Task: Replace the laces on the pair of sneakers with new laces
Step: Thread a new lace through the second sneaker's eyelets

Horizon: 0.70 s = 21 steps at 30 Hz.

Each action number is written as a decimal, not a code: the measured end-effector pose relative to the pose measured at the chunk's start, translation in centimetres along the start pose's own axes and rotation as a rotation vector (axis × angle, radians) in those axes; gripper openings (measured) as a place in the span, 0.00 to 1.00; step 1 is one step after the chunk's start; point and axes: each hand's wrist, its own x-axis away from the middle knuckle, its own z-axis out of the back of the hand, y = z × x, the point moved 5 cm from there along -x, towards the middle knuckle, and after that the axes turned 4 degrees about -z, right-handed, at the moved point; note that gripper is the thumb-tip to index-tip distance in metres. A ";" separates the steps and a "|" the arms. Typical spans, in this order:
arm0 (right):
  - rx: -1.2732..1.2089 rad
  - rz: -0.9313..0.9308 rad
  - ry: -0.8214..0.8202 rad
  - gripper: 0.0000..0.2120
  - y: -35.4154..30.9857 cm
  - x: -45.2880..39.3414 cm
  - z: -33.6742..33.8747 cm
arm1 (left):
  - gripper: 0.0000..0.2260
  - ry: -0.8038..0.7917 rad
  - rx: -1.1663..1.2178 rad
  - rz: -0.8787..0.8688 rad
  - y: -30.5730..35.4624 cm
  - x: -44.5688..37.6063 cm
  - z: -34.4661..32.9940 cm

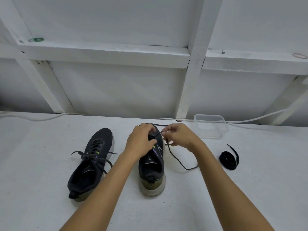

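Both forearms reaching in from 6 o'clock. Left sneaker (90, 161) at 9, old lace tied, untouched. Left hand (140, 143) steadying right sneaker (152, 162) at centre, fingers curled on the toe-end eyelets. Right hand (180, 135) at 1, fingers pinching lace (179, 161), tail looped on surface (166, 214). Likely unthreading or first eyelets; can't tell which. Coiled lace (229, 160) at 3. Next: feed tip through eyelet, pull even.
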 end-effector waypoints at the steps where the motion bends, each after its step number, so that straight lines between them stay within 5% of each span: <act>1: -0.032 0.012 -0.012 0.04 -0.4 0.5 0.3 | 0.12 0.008 0.016 -0.016 0.3 0.0 0.0; 8: -0.095 -0.007 -0.146 0.05 -0.7 1.9 1.6 | 0.02 0.128 0.127 0.145 -0.9 0.3 0.6; 12: -0.067 0.064 -0.137 0.04 -1.3 1.9 1.7 | 0.13 0.040 0.224 -0.071 1.1 0.1 0.9; 14: -0.064 0.080 -0.146 0.04 -1.7 1.9 1.6 | 0.10 -0.035 0.180 -0.141 1.7 -0.3 0.9; 19: 0.393 0.088 -0.008 0.05 -1.6 1.7 3.4 | 0.06 0.147 0.254 0.185 -0.6 -0.1 2.8; 21: 0.393 0.069 0.002 0.07 -1.3 2.0 4.5 | 0.06 0.079 0.243 0.258 -1.7 0.3 2.9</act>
